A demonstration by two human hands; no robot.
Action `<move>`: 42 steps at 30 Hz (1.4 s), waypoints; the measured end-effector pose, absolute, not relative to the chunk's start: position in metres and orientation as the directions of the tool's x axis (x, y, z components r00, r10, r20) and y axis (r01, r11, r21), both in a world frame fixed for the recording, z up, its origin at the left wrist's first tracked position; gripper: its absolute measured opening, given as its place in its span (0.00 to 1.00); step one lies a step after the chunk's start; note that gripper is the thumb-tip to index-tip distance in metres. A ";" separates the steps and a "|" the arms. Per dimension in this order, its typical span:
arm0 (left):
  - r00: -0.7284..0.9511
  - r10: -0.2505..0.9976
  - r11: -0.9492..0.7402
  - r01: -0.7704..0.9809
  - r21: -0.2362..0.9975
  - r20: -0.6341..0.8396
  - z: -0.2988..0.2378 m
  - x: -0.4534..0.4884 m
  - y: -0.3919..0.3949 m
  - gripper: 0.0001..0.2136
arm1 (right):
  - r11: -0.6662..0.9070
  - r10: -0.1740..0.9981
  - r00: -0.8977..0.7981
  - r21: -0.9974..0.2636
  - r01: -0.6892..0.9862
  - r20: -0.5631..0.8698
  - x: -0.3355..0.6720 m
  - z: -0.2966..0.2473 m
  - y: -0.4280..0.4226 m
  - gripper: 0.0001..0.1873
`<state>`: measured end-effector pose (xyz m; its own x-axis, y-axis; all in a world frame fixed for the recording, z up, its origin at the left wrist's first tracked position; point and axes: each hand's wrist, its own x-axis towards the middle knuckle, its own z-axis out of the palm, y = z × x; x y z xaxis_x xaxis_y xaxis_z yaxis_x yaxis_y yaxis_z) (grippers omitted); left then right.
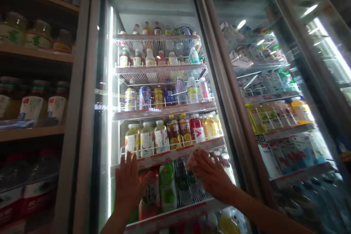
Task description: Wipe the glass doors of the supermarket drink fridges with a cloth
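In the head view, a tall glass door [156, 5] of a lit drinks fridge stands before me. My left hand [128, 182] is raised at the lower left of the door, fingers stretched and palm towards the glass; it holds nothing. Further right, my right hand [212, 173] has a pale, crumpled cloth [197, 156] under its fingers, held against the glass. Behind the pane, bottles and cans fill several wire shelves. A red bottle [196, 129] is just above the right hand, and a green bottle [168, 186] shows between both hands.
To the left, wooden shelves [35, 53] carry jars and bottles. A metal door frame [222, 65] separates this door from a second glass-fronted section [246, 0] on the right, also stocked with drinks. Another glass door [309, 18] is at the far right.
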<state>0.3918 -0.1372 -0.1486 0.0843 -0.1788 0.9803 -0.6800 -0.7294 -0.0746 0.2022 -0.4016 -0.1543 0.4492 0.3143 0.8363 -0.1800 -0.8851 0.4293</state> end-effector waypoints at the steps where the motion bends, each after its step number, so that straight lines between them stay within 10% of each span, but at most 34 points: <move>1: 0.084 -0.186 -0.730 -0.678 -0.081 0.979 -0.150 0.392 -0.137 0.35 | -0.905 0.259 0.413 0.369 -0.213 0.873 0.207 -0.149 -0.395 0.28; 4: 0.079 -0.206 -0.734 -0.672 -0.101 0.975 -0.156 0.392 -0.135 0.36 | -0.943 0.109 0.278 0.188 -0.275 0.954 0.222 -0.134 -0.380 0.27; 9: 0.050 -0.246 -0.732 -0.664 -0.152 0.968 -0.167 0.393 -0.130 0.36 | -0.807 0.520 0.487 0.591 0.010 0.702 0.239 -0.143 -0.353 0.28; 14: -0.019 -0.288 -0.746 -0.622 -0.237 0.957 -0.181 0.396 -0.124 0.34 | -0.909 0.324 0.386 0.397 -0.127 0.864 0.249 -0.154 -0.335 0.28; 18: -0.015 -0.297 -0.752 -0.612 -0.243 0.955 -0.191 0.394 -0.123 0.33 | -0.738 0.607 0.497 0.672 0.063 0.620 0.241 -0.160 -0.345 0.32; 24: 0.006 -0.284 -0.738 -0.640 -0.214 0.959 -0.204 0.387 -0.126 0.33 | -0.915 0.114 0.220 0.189 -0.358 0.969 0.208 -0.184 -0.407 0.30; 28: 0.032 -0.288 -0.721 -0.665 -0.195 0.957 -0.212 0.386 -0.130 0.34 | -0.853 0.254 0.378 0.391 -0.347 0.890 0.182 -0.223 -0.439 0.34; 33: 0.117 -0.240 -0.731 -0.675 -0.100 0.964 -0.221 0.380 -0.137 0.35 | -0.859 0.007 0.198 0.107 -0.501 0.980 0.175 -0.205 -0.451 0.34; 42: 0.074 -0.232 -0.716 -0.688 -0.119 0.970 -0.233 0.367 -0.142 0.32 | -0.865 0.025 0.255 0.148 -0.479 0.967 0.166 -0.237 -0.458 0.36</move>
<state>0.3673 -0.1419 -0.2326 0.0742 -0.2318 0.9699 -0.6875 -0.7164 -0.1186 0.1664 -0.4576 -0.2365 0.2547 0.0245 0.9667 -0.4790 -0.8652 0.1482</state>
